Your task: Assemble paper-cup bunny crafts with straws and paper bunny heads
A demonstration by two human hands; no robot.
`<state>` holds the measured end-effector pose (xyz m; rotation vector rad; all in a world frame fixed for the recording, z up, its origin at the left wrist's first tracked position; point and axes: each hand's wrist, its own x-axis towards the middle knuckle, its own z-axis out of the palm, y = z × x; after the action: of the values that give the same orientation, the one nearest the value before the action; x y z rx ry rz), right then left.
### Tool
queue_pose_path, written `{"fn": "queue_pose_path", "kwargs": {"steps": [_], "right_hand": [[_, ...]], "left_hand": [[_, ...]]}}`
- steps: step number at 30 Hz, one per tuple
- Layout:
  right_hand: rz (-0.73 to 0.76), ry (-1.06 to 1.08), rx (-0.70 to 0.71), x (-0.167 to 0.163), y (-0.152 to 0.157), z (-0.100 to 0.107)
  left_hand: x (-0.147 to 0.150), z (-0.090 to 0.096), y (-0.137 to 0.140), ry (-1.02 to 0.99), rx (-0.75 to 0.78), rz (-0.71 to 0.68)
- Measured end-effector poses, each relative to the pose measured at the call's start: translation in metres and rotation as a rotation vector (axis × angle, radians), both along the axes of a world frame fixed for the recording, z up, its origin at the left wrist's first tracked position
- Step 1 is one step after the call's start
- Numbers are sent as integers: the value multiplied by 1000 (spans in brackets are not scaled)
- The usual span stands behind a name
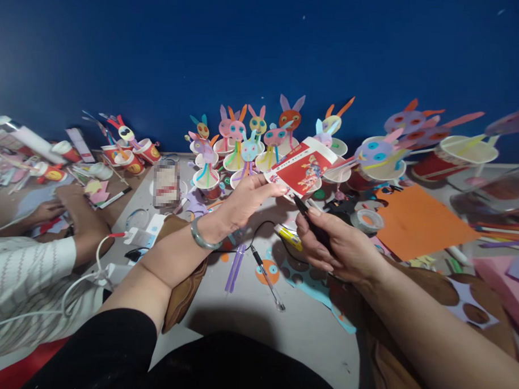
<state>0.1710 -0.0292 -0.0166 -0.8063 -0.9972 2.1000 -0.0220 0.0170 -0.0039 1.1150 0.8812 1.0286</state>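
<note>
My left hand, a bangle on its wrist, is closed around a red and white printed paper cup held on its side above the table. My right hand grips a slim black tool; its tip is up against or very near the cup's lower edge. The fingers hide part of the tool, so I cannot tell its kind. Below the hands lie a gel pen, an orange paper disc with blue eyes, purple strips and a yellow tube.
Several paper cups with rabbit-faced figures stand along the blue wall. An orange sheet and a tape roll lie at the right. At the left are a co-worker's arm, a white cable and a power strip.
</note>
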Motion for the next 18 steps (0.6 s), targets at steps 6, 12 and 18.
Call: {"fn": "queue_pose_path", "kwargs": {"steps": [6,12,18], "right_hand": [[-3,3,-1,-1,-2,1],[-21,-35,26,-3,-2,0],[-160,-362,408,-1,-4,2]], "left_hand": [[0,0,1,-20,4,-12],[0,-1,1,-35,-13,-16],[1,-6,3,-23,36,0]]}}
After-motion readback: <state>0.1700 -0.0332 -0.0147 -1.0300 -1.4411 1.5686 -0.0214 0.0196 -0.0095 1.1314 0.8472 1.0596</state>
